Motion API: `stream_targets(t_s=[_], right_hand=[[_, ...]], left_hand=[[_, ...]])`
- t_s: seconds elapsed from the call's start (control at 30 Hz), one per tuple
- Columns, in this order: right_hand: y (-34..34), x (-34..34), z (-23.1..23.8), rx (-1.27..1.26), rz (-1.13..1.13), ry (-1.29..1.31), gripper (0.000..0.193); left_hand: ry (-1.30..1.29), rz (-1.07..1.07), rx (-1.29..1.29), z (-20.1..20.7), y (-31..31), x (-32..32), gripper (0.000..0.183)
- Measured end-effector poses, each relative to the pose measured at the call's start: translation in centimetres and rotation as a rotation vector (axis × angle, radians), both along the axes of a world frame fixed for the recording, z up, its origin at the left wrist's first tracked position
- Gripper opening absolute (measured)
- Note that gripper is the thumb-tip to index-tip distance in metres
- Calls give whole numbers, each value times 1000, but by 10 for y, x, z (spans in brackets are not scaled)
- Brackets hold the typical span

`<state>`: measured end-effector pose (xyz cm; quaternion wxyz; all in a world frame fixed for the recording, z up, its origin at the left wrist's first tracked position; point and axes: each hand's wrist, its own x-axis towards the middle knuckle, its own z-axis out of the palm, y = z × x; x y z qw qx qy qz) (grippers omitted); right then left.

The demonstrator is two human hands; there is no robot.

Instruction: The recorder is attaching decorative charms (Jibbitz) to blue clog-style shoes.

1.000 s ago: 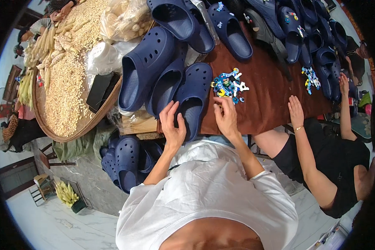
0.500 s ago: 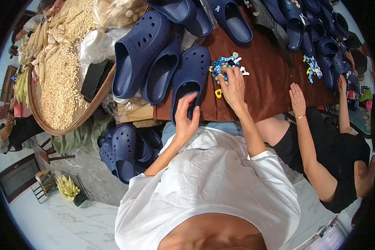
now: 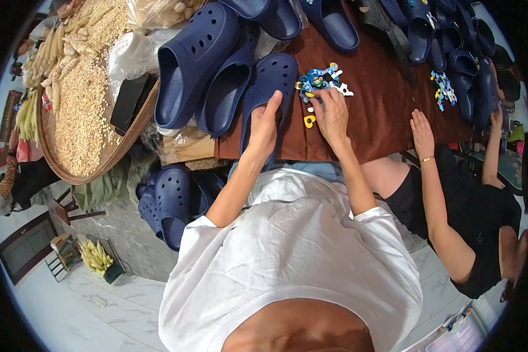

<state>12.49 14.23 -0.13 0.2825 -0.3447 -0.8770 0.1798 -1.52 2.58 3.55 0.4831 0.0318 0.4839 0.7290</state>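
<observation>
The left hand point(image 3: 264, 126) is lying flat on a navy clog point(image 3: 268, 94) at the near edge of the brown table point(image 3: 387, 111), fingers spread wide and pressing on its sole rather than gripping it. A second ago this hand was lower, near the clog's heel; it has been sliding up along the shoe, so the clog is now being held steady under the palm. The right hand point(image 3: 332, 114) has been moving too, from the bare cloth up to the small pile of colourful charms point(image 3: 321, 79) just beside the clog. Its fingers are curling narrowly over the pile's near edge; whether they are pinching a piece I cannot tell. A yellow charm point(image 3: 309, 121) is lying apart from the pile, between the two hands. Judging by this, picking a charm for the steadied clog is the step in hand.

More navy clogs point(image 3: 199, 64) are lying to the left, next to a round basket of grain point(image 3: 82, 111). A co-worker's hand point(image 3: 422, 132) is resting flat on the cloth to the right, near another charm pile point(image 3: 444, 88)
</observation>
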Motion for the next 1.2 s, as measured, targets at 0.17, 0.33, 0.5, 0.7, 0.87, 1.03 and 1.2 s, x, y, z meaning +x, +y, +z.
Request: stream_targets(t_s=[0.17, 0.33, 0.5, 0.7, 0.87, 1.03, 1.2], right_hand=[[-5, 2, 9, -60, 7, 37, 13], [-23, 1, 31, -389, 77, 172, 13], [-41, -3, 43, -667, 233, 221, 12], [-47, 0, 33, -826, 291, 202, 14], [-49, 5, 42, -899, 395, 111, 20], [-55, 8, 42, -674, 378, -19, 23], [-56, 12, 43, -683, 366, -11, 26]], left_hand=[[-106, -17, -85, -6, -2, 0, 29], [-56, 47, -154, 2, -15, 11, 26], [-8, 72, -162, 11, -33, 24, 30], [166, 115, -60, 22, -41, 40, 34], [248, 87, -107, 12, -45, 41, 33], [358, 124, -244, 15, -42, 47, 19], [384, 126, -242, 23, -40, 49, 14]])
